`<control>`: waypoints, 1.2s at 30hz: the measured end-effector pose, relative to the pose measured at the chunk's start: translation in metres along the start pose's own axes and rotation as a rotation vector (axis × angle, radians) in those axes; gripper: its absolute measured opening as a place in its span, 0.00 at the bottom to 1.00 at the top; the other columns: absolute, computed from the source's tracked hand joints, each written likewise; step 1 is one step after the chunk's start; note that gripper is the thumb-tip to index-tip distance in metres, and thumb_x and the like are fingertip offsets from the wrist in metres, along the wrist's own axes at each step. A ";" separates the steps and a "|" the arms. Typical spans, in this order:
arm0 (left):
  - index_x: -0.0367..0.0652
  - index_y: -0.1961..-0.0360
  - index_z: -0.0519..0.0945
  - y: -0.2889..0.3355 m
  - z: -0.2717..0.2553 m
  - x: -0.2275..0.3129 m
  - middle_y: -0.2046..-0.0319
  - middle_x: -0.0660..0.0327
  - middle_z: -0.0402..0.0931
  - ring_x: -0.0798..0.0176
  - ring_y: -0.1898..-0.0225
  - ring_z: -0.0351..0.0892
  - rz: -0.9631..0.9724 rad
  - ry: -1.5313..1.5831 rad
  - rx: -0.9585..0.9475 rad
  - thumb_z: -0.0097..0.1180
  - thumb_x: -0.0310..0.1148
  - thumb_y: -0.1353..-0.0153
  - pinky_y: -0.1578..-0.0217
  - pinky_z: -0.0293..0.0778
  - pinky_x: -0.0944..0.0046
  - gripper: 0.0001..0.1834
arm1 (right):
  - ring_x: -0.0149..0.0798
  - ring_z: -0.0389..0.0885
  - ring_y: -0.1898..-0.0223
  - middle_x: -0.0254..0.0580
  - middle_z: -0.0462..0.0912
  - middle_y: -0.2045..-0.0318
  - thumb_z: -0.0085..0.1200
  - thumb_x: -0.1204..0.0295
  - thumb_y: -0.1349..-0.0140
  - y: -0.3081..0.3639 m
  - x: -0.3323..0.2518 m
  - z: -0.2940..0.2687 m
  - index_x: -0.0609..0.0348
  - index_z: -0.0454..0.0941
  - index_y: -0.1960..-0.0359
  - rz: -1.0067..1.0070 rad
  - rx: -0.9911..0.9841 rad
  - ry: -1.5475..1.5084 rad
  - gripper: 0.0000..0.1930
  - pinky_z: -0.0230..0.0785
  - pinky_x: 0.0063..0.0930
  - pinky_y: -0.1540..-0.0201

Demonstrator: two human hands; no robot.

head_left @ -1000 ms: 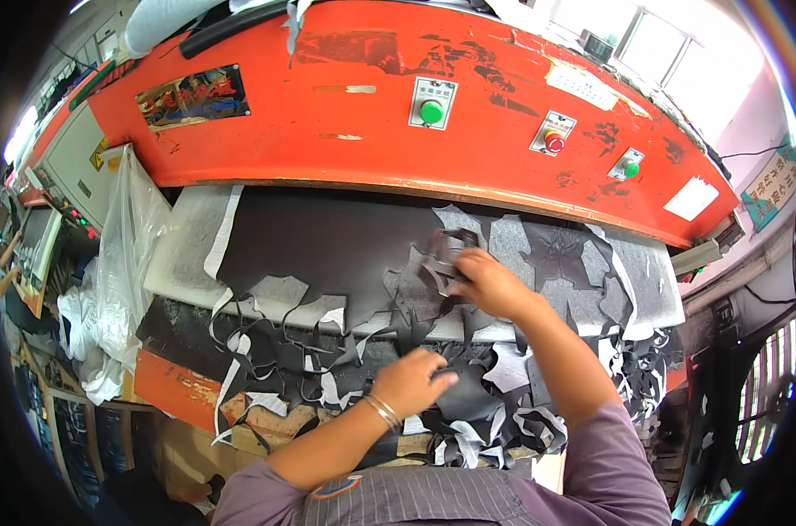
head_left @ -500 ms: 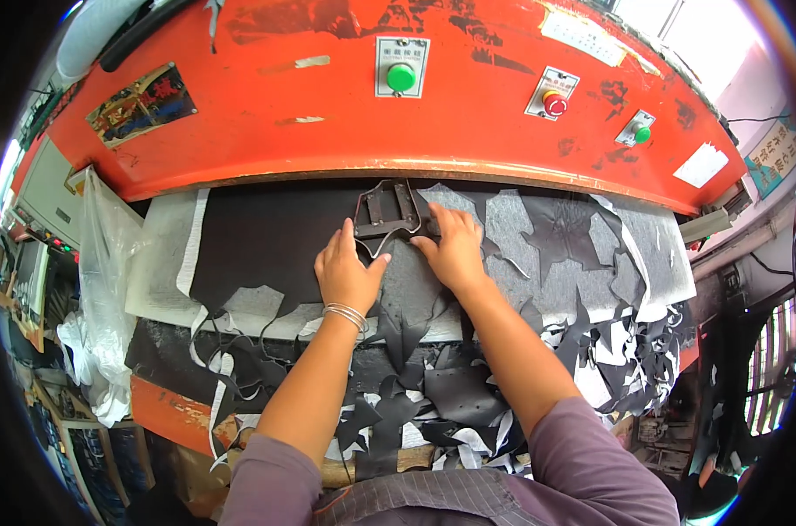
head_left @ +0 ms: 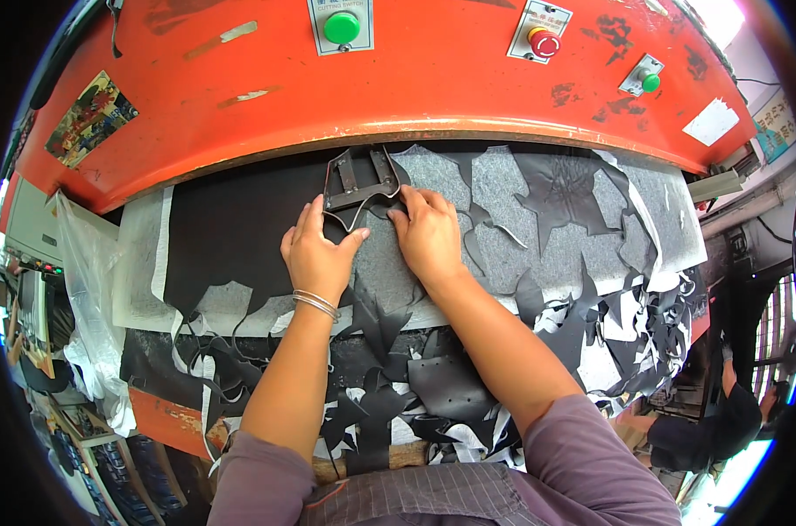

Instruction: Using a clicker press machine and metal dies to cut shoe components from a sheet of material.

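From where I stand, loose black-and-white sheet scraps (head_left: 451, 386) lie in front of the near edge of a pale, flat worktop (head_left: 139, 280). Farther in, the left hand (head_left: 319, 252) and right hand (head_left: 431, 237), both half-open, set fingertips on the left side and near right corner of a dark, angular metal die (head_left: 363, 195); whether they pinch it, I cannot tell. A second ago, only the right hand held it. The die now sits toward the worktop's far edge, left of centre, bordering the smooth black sheet (head_left: 240, 210), close to the red metal press beam (head_left: 433, 92); this suggests alignment rather than carrying.
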State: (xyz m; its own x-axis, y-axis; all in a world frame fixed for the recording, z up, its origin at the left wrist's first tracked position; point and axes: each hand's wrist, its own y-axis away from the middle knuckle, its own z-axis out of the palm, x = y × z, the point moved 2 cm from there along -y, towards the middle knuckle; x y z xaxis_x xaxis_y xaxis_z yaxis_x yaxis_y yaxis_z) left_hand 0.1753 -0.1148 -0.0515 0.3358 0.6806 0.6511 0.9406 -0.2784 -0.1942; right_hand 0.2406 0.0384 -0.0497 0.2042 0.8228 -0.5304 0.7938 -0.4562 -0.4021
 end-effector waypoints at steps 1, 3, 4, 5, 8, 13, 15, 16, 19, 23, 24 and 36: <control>0.36 0.44 0.71 0.000 0.000 0.000 0.46 0.44 0.73 0.51 0.42 0.70 0.006 0.004 0.001 0.71 0.47 0.58 0.40 0.56 0.52 0.42 | 0.51 0.77 0.54 0.49 0.81 0.58 0.60 0.69 0.47 0.000 0.000 0.000 0.63 0.77 0.53 0.008 -0.003 0.001 0.19 0.67 0.40 0.49; 0.35 0.43 0.71 -0.001 0.000 0.003 0.46 0.44 0.73 0.51 0.42 0.70 0.008 0.001 -0.005 0.71 0.47 0.58 0.39 0.56 0.52 0.42 | 0.50 0.77 0.55 0.50 0.81 0.59 0.61 0.70 0.48 -0.001 0.002 -0.001 0.63 0.78 0.54 -0.002 0.001 0.001 0.19 0.67 0.39 0.50; 0.35 0.43 0.71 -0.002 0.001 0.004 0.46 0.43 0.72 0.51 0.42 0.70 0.012 -0.001 -0.009 0.71 0.47 0.58 0.39 0.56 0.51 0.42 | 0.50 0.76 0.55 0.51 0.80 0.59 0.61 0.70 0.49 -0.002 0.003 -0.002 0.62 0.78 0.54 -0.014 0.008 0.000 0.19 0.67 0.39 0.50; 0.35 0.43 0.71 -0.002 0.001 0.004 0.46 0.43 0.72 0.51 0.42 0.70 0.010 -0.002 -0.007 0.71 0.47 0.58 0.39 0.56 0.51 0.42 | 0.50 0.76 0.55 0.51 0.80 0.59 0.61 0.70 0.49 -0.003 0.001 -0.002 0.62 0.78 0.54 -0.016 0.006 -0.002 0.19 0.67 0.39 0.50; 0.34 0.47 0.74 -0.005 0.002 0.005 0.57 0.49 0.79 0.51 0.55 0.78 0.156 -0.076 0.144 0.75 0.40 0.63 0.50 0.69 0.58 0.41 | 0.50 0.76 0.55 0.51 0.81 0.59 0.61 0.71 0.49 -0.006 -0.001 -0.004 0.63 0.77 0.54 -0.013 0.001 0.002 0.19 0.67 0.39 0.51; 0.36 0.41 0.67 -0.001 -0.006 -0.002 0.56 0.49 0.78 0.49 0.54 0.76 0.173 -0.028 0.139 0.73 0.40 0.59 0.45 0.64 0.56 0.43 | 0.53 0.72 0.45 0.57 0.76 0.49 0.64 0.66 0.48 -0.015 0.000 -0.040 0.63 0.71 0.44 0.124 -0.072 -0.234 0.30 0.63 0.37 0.41; 0.36 0.40 0.65 0.003 -0.022 0.005 0.51 0.49 0.75 0.48 0.49 0.72 0.132 0.030 0.194 0.71 0.40 0.56 0.41 0.59 0.53 0.43 | 0.50 0.66 0.37 0.56 0.67 0.38 0.63 0.64 0.44 -0.029 -0.001 -0.109 0.64 0.66 0.39 0.232 0.059 -0.397 0.33 0.56 0.35 0.35; 0.36 0.38 0.63 0.005 -0.028 0.014 0.47 0.48 0.72 0.47 0.44 0.69 0.092 0.101 0.216 0.69 0.41 0.53 0.38 0.54 0.51 0.43 | 0.45 0.65 0.37 0.53 0.67 0.38 0.61 0.66 0.42 -0.036 0.022 -0.141 0.63 0.67 0.39 0.161 0.310 -0.630 0.30 0.55 0.36 0.35; 0.34 0.52 0.77 -0.006 -0.062 0.067 0.60 0.52 0.80 0.60 0.58 0.80 0.239 0.484 0.065 0.62 0.34 0.43 0.55 0.73 0.63 0.20 | 0.42 0.63 0.37 0.50 0.67 0.39 0.39 0.58 0.29 -0.060 0.071 -0.249 0.70 0.62 0.39 0.166 0.813 -0.661 0.27 0.52 0.35 0.34; 0.31 0.66 0.82 0.009 -0.123 0.172 0.73 0.58 0.83 0.70 0.72 0.82 0.518 0.632 0.006 0.58 0.32 0.38 0.70 0.78 0.70 0.11 | 0.47 0.58 0.34 0.58 0.62 0.37 0.36 0.54 0.28 -0.082 0.116 -0.354 0.74 0.58 0.37 0.016 1.156 -0.677 0.31 0.48 0.39 0.32; 0.31 0.68 0.82 0.010 -0.131 0.185 0.76 0.57 0.82 0.69 0.75 0.82 0.570 0.596 0.034 0.58 0.33 0.38 0.73 0.78 0.70 0.13 | 0.50 0.55 0.33 0.61 0.60 0.36 0.34 0.53 0.28 -0.083 0.125 -0.366 0.74 0.57 0.37 0.084 1.270 -0.400 0.33 0.46 0.40 0.32; 0.40 0.83 0.76 0.134 -0.155 0.076 0.84 0.53 0.73 0.52 0.82 0.73 0.462 0.074 -0.231 0.53 0.46 0.38 0.78 0.67 0.58 0.23 | 0.44 0.51 0.31 0.53 0.53 0.31 0.37 0.55 0.28 0.028 0.114 -0.360 0.66 0.49 0.32 0.042 0.899 -0.412 0.32 0.42 0.36 0.30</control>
State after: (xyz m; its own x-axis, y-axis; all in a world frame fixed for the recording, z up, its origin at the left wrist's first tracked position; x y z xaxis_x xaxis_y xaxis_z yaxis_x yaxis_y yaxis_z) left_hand 0.3190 -0.2055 0.0856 0.7013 0.4043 0.5871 0.6570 -0.6861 -0.3123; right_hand 0.4930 0.2416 0.1471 -0.1289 0.6957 -0.7067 0.0250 -0.7101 -0.7037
